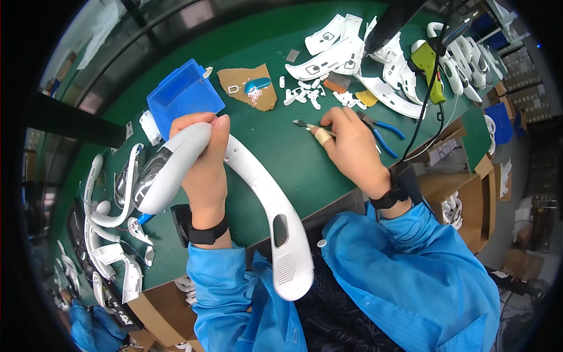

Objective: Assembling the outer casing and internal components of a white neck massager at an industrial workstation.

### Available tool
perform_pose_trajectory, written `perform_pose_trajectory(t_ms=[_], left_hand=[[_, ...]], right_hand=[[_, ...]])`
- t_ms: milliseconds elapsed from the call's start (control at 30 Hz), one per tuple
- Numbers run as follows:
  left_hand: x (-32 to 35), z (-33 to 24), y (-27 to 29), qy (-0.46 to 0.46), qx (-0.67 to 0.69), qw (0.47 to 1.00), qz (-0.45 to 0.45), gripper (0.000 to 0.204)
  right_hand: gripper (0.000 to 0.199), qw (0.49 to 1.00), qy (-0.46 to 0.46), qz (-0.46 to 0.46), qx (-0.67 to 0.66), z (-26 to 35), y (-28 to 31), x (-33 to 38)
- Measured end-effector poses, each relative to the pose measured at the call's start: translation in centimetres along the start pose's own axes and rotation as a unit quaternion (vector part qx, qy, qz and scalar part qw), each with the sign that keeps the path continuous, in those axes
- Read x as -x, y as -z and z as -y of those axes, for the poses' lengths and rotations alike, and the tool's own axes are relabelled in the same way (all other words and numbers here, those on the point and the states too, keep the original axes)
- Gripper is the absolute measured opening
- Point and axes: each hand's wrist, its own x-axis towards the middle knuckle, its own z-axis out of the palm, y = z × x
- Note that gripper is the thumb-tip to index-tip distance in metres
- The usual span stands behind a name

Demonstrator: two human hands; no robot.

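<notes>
My left hand (205,164) is closed around the middle of a large, curved white plastic housing (267,190). One arm of that housing bends left and has a glossy dark panel; the other reaches down to the right, with an oval slot and a ribbed patch at its rounded end. Over the green bench, my right hand (358,149) is closed on a slim tool with a pointed metal tip (301,123); most of its handle is hidden by the fingers. Tape wraps one finger of this hand. Blue-handled pliers (384,134) lie just beyond it.
A blue bin (183,94) stands at the back left, beside cardboard (249,88) holding tiny parts. Small white clips (305,94) and curved white shells (337,56) lie at the back. A lime-green pistol-shaped tool (431,70) trails cables. More white housings (97,223) crowd the left.
</notes>
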Motion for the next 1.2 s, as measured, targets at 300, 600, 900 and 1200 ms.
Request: perform_pose_trajectory(t_ms=[300, 600, 900, 1200], left_hand=[[0.0, -0.2, 0.5, 0.060, -0.001, 0.998, 0.011, 0.018], [0.2, 0.2, 0.1, 0.096, 0.044, 0.994, 0.018, 0.019], [0.6, -0.3, 0.3, 0.151, 0.061, 0.984, 0.073, 0.031], [1.2, 1.0, -1.0, 0.174, 0.116, 0.962, 0.175, 0.031]], right_hand=[[0.016, 0.997, 0.007, 0.070, 0.045, -1.0, 2.6, 0.1], [0.016, 0.987, -0.058, 0.119, -0.093, 1.2, 7.2, -0.2], [0.027, 0.869, 0.059, -0.269, -0.411, -1.4, 17.2, -5.8], [0.058, 0.886, 0.131, -0.135, -0.425, -0.4, 9.5, -11.9]])
